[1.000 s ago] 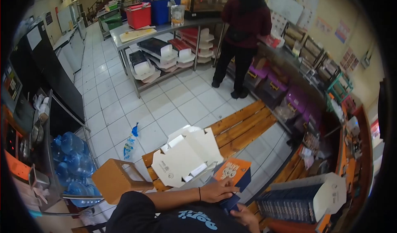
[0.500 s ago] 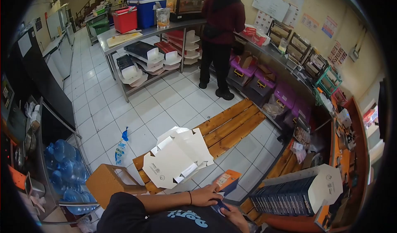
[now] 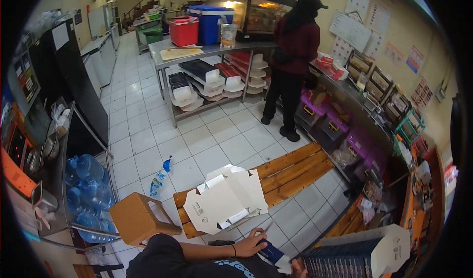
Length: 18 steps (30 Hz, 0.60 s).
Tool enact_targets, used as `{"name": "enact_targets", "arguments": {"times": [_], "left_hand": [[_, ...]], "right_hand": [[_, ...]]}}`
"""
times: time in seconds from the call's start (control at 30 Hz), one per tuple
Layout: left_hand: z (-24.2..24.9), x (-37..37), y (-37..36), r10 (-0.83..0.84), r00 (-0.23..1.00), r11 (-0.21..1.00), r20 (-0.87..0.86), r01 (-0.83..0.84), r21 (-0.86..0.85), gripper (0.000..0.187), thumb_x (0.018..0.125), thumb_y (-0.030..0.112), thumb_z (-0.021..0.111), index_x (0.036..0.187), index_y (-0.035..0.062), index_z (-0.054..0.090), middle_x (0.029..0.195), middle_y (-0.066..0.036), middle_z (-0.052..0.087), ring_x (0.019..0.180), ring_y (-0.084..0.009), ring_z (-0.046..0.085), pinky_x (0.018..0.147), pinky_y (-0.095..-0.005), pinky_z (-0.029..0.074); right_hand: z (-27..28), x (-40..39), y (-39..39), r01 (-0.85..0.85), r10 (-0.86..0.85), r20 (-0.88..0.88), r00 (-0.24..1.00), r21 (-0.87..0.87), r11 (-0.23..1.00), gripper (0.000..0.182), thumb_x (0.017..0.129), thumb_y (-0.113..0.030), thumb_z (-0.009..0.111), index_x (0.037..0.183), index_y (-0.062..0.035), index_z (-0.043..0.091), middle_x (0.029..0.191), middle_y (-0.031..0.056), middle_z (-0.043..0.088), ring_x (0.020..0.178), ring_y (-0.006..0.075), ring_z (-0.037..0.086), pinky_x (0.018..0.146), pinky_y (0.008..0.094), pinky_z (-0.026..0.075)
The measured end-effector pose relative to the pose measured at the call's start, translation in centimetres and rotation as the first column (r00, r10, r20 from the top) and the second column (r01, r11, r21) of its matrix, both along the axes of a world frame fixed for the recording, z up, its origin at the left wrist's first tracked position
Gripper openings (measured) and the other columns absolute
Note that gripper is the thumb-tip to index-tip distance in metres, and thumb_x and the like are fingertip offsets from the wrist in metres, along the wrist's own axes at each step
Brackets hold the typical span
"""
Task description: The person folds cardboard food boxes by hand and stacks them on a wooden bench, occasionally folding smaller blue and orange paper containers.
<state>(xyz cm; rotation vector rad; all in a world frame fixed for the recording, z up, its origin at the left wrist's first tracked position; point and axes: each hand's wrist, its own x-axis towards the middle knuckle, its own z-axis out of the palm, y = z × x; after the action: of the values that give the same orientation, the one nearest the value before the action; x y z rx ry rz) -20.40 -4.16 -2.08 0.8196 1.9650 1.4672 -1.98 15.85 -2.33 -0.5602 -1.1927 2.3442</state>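
Note:
A dark blue card piece [image 3: 271, 252] with a white edge lies between my hands, close to my body. My left hand [image 3: 250, 243] rests its fingers at the upper left edge of this piece, with a dark band on the wrist. Only part of my right hand [image 3: 298, 268] shows at the bottom edge, by the piece's lower right end. Ahead of my left hand, partly unfolded white cartons [image 3: 229, 199] lie on a slatted wooden bench [image 3: 295, 172]. To the right stands a packed row of dark blue folded boxes [image 3: 340, 260].
A brown stool [image 3: 138, 219] is at the left, near water bottles [image 3: 88, 189]. A plastic bag [image 3: 160, 179] lies on the floor. A person [image 3: 295, 56] stands by the far counter. A steel table [image 3: 162, 63] holds a red cooler [image 3: 184, 31] and a blue cooler.
The view has shifted, so the room appears further right. The orange face of the held piece no longer shows; its dark blue side does. The far person's head is now visible.

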Motion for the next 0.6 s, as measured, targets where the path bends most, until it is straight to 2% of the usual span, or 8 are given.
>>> {"name": "enact_targets", "arguments": {"times": [0.07, 0.17, 0.23, 0.33, 0.37, 0.47, 0.5, 0.6], "left_hand": [[-1.0, 0.0, 0.7, 0.177, 0.984, 0.983, 0.027, -0.178, 0.052, 0.037, 0.092, 0.039, 0.040, 0.111, 0.0074, 0.042, 0.120, -0.021, 0.030, 0.107, -0.0343, 0.042, 0.093, -0.0378, 0.035], [-0.6, -0.7, 1.4, 0.199, 0.980, 0.979, 0.012, -0.199, 0.037, 0.036, 0.091, 0.040, 0.041, 0.108, 0.0082, 0.046, 0.114, -0.023, 0.034, 0.107, -0.0360, 0.041, 0.094, -0.0381, 0.034], [-0.2, -0.5, 1.9, 0.169, 0.982, 0.985, -0.090, -0.164, 0.057, 0.033, 0.090, 0.040, 0.043, 0.107, 0.0119, 0.048, 0.109, -0.024, 0.038, 0.109, -0.0401, 0.039, 0.096, -0.0398, 0.031], [2.7, -0.9, 1.5, -0.037, 0.998, 0.999, 0.048, 0.036, 0.009, 0.031, 0.090, 0.038, 0.043, 0.107, 0.0131, 0.048, 0.103, -0.026, 0.042, 0.110, -0.0434, 0.037, 0.095, -0.0416, 0.031], [2.5, -1.1, 1.5, -0.030, 0.997, 0.999, -0.074, 0.027, -0.041, 0.036, 0.088, 0.043, 0.044, 0.110, 0.0149, 0.048, 0.124, -0.035, 0.027, 0.110, -0.0516, 0.038, 0.094, -0.0430, 0.035], [-0.5, -0.9, 2.9, 0.079, 0.990, 0.997, -0.114, -0.077, 0.020, 0.035, 0.088, 0.043, 0.044, 0.106, 0.0132, 0.048, 0.123, -0.034, 0.027, 0.106, -0.0487, 0.043, 0.095, -0.0428, 0.034], [2.0, -1.1, 2.5, 0.055, 0.997, 0.998, -0.059, -0.053, 0.038, 0.033, 0.088, 0.041, 0.045, 0.103, 0.0115, 0.047, 0.120, -0.031, 0.029, 0.102, -0.0471, 0.045, 0.093, -0.0429, 0.035], [6.0, -1.0, 2.0, 0.129, 0.984, 0.986, -0.122, -0.114, 0.118, 0.027, 0.089, 0.035, 0.046, 0.095, 0.0084, 0.046, 0.114, -0.024, 0.033, 0.095, -0.0446, 0.048, 0.089, -0.0432, 0.038]], "right_hand": [[-1.3, 0.4, -0.3, -0.011, 0.012, -0.009, 1.000, 0.117, 0.993, 0.051, 0.090, -0.030, 0.048, 0.129, 0.0010, 0.036, 0.119, 0.0140, 0.049, 0.106, 0.0232, 0.049, 0.090, 0.0360, 0.040], [5.6, -3.8, -2.7, -0.129, 0.028, 0.187, 0.982, 0.554, 0.822, 0.046, 0.086, -0.024, 0.054, 0.123, 0.0003, 0.041, 0.115, 0.0135, 0.046, 0.106, 0.0256, 0.044, 0.091, 0.0376, 0.036], [5.0, -4.8, -2.0, -0.200, -0.080, 0.287, 0.955, 0.815, 0.543, 0.034, 0.081, -0.017, 0.061, 0.107, 0.0012, 0.048, 0.100, 0.0141, 0.045, 0.095, 0.0285, 0.044, 0.086, 0.0400, 0.035], [7.2, -7.0, -2.0, -0.264, -0.030, 0.267, 0.963, 0.962, 0.072, 0.029, 0.079, -0.017, 0.064, 0.093, 0.0018, 0.047, 0.096, 0.0168, 0.044, 0.090, 0.0308, 0.043, 0.082, 0.0407, 0.035], [7.9, -7.5, -2.4, -0.254, -0.065, 0.259, 0.964, 0.965, 0.069, 0.030, 0.078, -0.018, 0.066, 0.089, 0.0015, 0.046, 0.095, 0.0182, 0.044, 0.089, 0.0332, 0.042, 0.081, 0.0413, 0.034], [6.3, -7.8, -1.0, -0.153, -0.226, 0.153, 0.962, 0.988, 0.019, 0.030, 0.078, -0.018, 0.065, 0.091, 0.0015, 0.046, 0.094, 0.0176, 0.045, 0.089, 0.0317, 0.043, 0.081, 0.0408, 0.034], [6.3, -8.0, -1.7, -0.034, -0.313, 0.069, 0.947, 0.993, 0.115, 0.028, 0.080, -0.016, 0.064, 0.094, 0.0017, 0.047, 0.095, 0.0175, 0.046, 0.090, 0.0318, 0.043, 0.082, 0.0411, 0.034], [8.0, -8.9, -2.4, -0.061, -0.190, 0.101, 0.977, 0.977, 0.205, 0.025, 0.082, -0.013, 0.061, 0.096, 0.0020, 0.048, 0.096, 0.0177, 0.047, 0.090, 0.0320, 0.044, 0.084, 0.0415, 0.034]]}}
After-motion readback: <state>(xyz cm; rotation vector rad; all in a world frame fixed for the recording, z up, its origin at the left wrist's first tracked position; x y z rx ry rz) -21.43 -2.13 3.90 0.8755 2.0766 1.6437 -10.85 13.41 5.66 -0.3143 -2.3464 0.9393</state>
